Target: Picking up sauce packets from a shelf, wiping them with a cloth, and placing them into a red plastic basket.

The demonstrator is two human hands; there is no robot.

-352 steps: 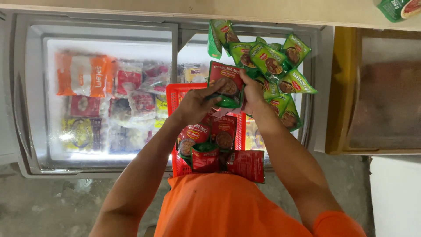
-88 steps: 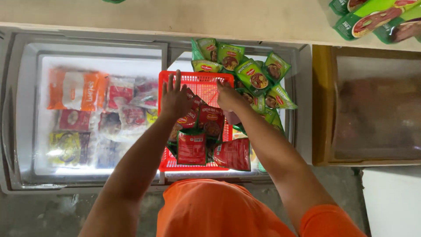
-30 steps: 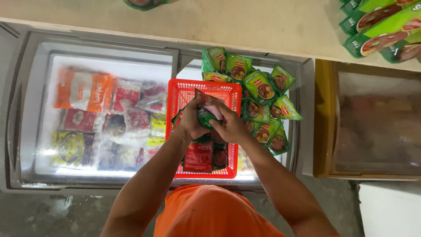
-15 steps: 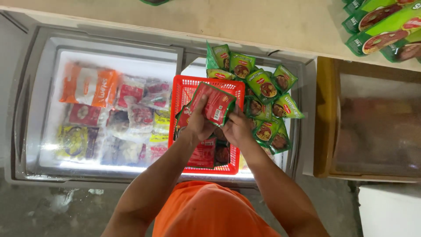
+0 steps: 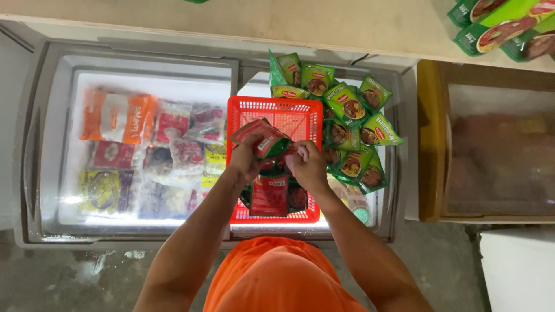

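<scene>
A red plastic basket (image 5: 277, 111) rests on top of an open chest freezer (image 5: 144, 58), with red food packets (image 5: 269, 195) lying in its near half. My left hand (image 5: 245, 163) holds a red and green packet (image 5: 263, 137) tilted above the basket. Beside it, my right hand (image 5: 306, 164) touches the same packet's lower right end. A heap of green packets (image 5: 350, 124) lies in the freezer just right of the basket.
Frozen goods in orange, red and yellow wrappers (image 5: 139, 150) fill the freezer's left half under its sliding glass lid. A yellow-framed cabinet (image 5: 491, 144) stands at the right. Green boxes (image 5: 503, 26) sit on the shelf at top right. The floor below is wet concrete.
Both hands lifted a red and green packet out of the basket; it has since tilted to the left, and the right hand has slid to its lower end.
</scene>
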